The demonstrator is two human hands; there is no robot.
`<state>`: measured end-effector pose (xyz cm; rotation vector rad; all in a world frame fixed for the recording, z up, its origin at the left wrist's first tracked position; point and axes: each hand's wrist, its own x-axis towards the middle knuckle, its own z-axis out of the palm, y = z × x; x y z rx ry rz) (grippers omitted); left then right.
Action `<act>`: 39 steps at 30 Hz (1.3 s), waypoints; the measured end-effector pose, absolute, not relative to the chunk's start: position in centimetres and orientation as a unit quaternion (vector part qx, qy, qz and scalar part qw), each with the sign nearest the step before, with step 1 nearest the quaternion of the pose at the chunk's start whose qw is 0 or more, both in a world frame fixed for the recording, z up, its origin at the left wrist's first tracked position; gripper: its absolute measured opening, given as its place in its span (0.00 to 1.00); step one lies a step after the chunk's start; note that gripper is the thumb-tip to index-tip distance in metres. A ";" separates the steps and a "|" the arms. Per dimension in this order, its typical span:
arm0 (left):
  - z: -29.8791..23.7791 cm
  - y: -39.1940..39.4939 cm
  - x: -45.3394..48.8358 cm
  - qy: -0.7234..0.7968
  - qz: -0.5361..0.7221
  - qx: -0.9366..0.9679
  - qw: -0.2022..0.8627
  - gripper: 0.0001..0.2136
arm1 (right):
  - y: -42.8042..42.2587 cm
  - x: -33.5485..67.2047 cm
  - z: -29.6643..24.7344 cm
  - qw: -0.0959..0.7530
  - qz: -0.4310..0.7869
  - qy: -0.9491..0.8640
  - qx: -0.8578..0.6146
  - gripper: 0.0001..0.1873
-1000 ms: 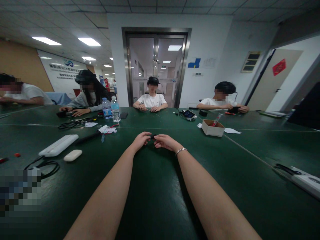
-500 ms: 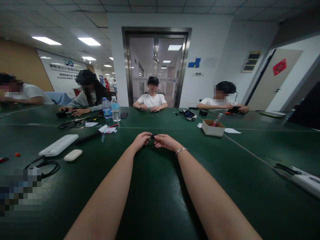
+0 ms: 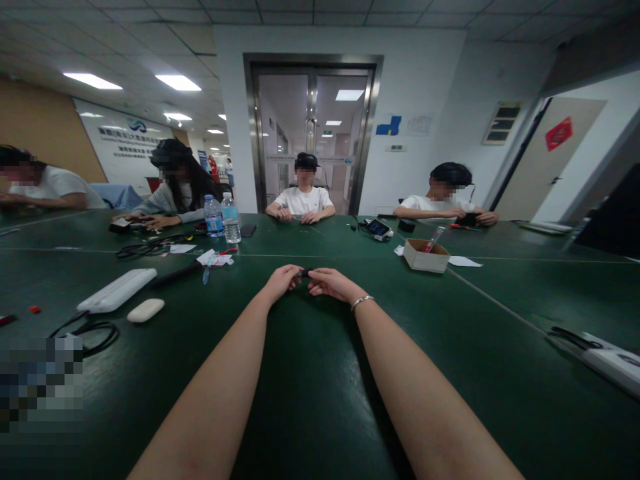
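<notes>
Both arms reach forward over the dark green table (image 3: pixel 310 387). Between my fingertips is a small black object (image 3: pixel 305 273), too small and dark to name. My left hand (image 3: pixel 283 283) pinches its left end, and my right hand (image 3: pixel 331 283), with a silver bracelet at the wrist, pinches its right end. The hands are close together just above the tabletop, and parts of the object are hidden by the fingers.
Left of my arms lie a white power strip (image 3: pixel 117 291), a white rounded case (image 3: pixel 146 310) and black cables. Two water bottles (image 3: pixel 231 219) stand farther back. A small cardboard box (image 3: pixel 426 256) is at the right. Several people sit around the table.
My hands hold nearly the same position on the small black object. At the far left, a co-worker's hands and the dark item in them have shifted slightly.
</notes>
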<state>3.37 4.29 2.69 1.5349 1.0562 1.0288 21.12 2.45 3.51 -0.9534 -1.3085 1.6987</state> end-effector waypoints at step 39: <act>2.6 4.3 3.3 0.431 0.428 0.631 0.482 0.12 | 2.3 21.1 3.6 0.387 0.664 -0.519 -0.375 0.04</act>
